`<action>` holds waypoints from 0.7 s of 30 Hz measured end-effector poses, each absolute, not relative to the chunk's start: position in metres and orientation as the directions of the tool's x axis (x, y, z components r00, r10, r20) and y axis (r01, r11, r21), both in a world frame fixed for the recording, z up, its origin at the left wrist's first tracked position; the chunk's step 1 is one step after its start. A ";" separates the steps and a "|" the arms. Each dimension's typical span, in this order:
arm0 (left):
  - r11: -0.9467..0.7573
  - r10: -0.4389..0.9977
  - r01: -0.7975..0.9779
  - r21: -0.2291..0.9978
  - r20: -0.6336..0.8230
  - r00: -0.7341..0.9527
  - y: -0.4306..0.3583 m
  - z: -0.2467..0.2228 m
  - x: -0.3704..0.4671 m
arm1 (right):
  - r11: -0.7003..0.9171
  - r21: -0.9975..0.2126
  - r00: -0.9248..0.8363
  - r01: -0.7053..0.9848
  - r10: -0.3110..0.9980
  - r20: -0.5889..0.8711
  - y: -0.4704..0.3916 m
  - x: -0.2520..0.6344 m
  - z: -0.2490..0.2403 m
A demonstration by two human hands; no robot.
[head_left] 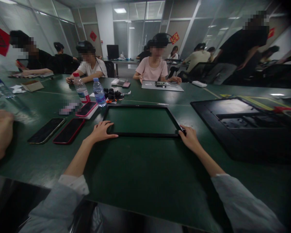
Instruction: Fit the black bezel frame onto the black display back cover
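A thin black rectangular bezel frame (145,135), like a monitor's front surround, lies on the green table with the tabletop showing through its opening. My left hand (100,132) holds its near left corner, thumb stretched along the near bar and fingers over the left side. At the near right corner, my right hand (189,137) has its fingers closed round the bar. Something small and dark shows by those fingertips; I cannot make out whether it is part of the frame. To the right lies a large black panel (208,129), perhaps a monitor's back.
Two dark phones (69,131) and a pink-edged phone (87,109) lie left of the frame. Behind them stand a red-capped bottle (81,89) and a blue-capped bottle (99,93). A co-worker's arm (0,136) rests at the left edge. Other people sit across the table (145,181).
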State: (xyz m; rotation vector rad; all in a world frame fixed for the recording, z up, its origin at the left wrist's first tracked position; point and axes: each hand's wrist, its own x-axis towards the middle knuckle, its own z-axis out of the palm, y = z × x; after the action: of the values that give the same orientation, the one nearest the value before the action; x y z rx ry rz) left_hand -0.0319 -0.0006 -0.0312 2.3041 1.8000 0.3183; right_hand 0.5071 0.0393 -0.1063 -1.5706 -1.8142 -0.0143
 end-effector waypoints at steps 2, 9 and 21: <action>-0.242 0.970 0.925 0.291 0.047 0.239 -0.001 -0.031 -0.032 | 0.250 -0.431 0.005 0.867 0.861 0.509 0.039 0.507 -0.106; -0.240 0.970 0.922 0.304 0.045 0.238 0.000 -0.030 -0.032 | 0.246 -0.418 0.010 0.874 0.852 0.523 0.039 0.506 -0.105; -0.236 0.971 0.898 0.370 0.119 0.206 -0.001 -0.028 -0.032 | 0.248 -0.454 0.066 0.856 0.818 0.571 0.030 0.510 -0.093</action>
State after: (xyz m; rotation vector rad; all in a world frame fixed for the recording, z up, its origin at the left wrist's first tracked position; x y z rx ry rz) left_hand -0.0317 -0.0008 -0.0279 2.2587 1.7864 0.4845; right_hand 0.5100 0.0295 -0.0929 -1.5526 -1.7298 -0.0598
